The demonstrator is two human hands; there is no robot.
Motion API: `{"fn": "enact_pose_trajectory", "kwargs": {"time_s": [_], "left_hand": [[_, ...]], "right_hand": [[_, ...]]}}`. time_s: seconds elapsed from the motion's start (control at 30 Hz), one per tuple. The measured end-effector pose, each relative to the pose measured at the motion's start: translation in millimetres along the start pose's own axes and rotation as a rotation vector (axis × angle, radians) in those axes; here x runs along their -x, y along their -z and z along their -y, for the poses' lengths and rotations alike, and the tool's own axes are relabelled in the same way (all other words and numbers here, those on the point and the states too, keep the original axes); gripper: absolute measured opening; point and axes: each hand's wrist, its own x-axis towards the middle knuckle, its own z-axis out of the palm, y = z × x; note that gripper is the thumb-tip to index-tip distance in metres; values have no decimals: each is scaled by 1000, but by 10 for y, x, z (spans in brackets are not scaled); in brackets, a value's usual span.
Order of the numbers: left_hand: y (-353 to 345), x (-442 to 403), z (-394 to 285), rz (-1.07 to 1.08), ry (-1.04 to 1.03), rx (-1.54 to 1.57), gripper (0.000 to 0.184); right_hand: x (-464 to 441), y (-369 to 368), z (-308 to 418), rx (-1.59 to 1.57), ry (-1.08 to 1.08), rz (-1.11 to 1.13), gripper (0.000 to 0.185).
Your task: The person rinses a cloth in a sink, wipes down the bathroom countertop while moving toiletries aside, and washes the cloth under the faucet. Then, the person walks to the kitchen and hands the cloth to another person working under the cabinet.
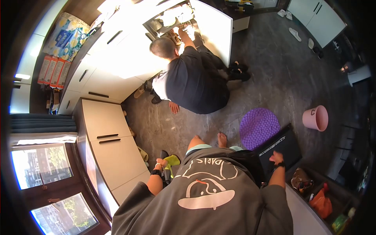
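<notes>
On the left, my left hand (pixel 161 163) is closed against a bright yellow-green cloth (pixel 172 160), which hangs beside its fingers. A dark band is around that wrist. My right hand (pixel 277 158) has curled fingers in front of a black bag or box (pixel 289 147) with white lettering along its upper part. From this angle, I cannot make out what its fingers hold, if anything. A dark band is on this wrist too. My bare feet (pixel 222 140) are on the floor between the two hands.
Another person (pixel 196 80) crouches ahead, reaching into an open cabinet (pixel 168 21). A purple knitted pouf (pixel 259 127) and a pink bin (pixel 315 118) stand to the right. Pale cabinets (pixel 111 145) run along the left. Shoes (pixel 294 34) lie on the far floor; an orange bag (pixel 322 201) is at lower right.
</notes>
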Motion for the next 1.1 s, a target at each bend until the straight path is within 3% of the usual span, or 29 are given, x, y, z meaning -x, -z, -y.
{"fn": "enact_pose_trajectory", "kwargs": {"time_s": [0.07,0.1,0.13,0.23,0.27,0.37,0.43,0.53,0.57,0.63,0.8,0.97,1.03,1.1], "left_hand": [[76,249,-33,2,0,8,40],[68,300,-16,6,-1,13,41],[-30,-29,239,-22,-31,-87,41],[21,-397,432,171,-232,-183,35],[51,-398,369,166,-252,-178,34],[142,-161,21,31,-368,-164,30],[180,41,-254,-31,-379,-189,28],[231,438,-563,1,-434,9,28],[205,405,-537,-1,-435,9,28],[92,238,-435,-37,-652,-115,29],[-90,104,-190,28,-660,-113,29],[-50,307,-205,104,-490,-297,29],[-45,334,-198,112,-486,-311,29],[-66,344,-168,125,-483,-326,29]], "right_hand": [[-351,231,-758,-89,-33,249,33],[256,106,-504,-429,-289,133,44],[399,42,-533,-524,-290,151,46],[453,150,-616,-760,-223,158,50],[438,194,-628,-911,-152,150,51],[267,566,-599,-975,-27,157,52],[202,750,-504,-900,-23,130,52],[93,866,-445,-264,30,62,47],[96,837,-443,-265,31,63,47],[138,727,-437,198,82,224,46],[38,896,-593,160,-12,290,39],[155,1528,-326,211,9,30,44],[106,1689,-358,365,84,-88,27],[-574,1868,-799,722,228,3,16]]}}
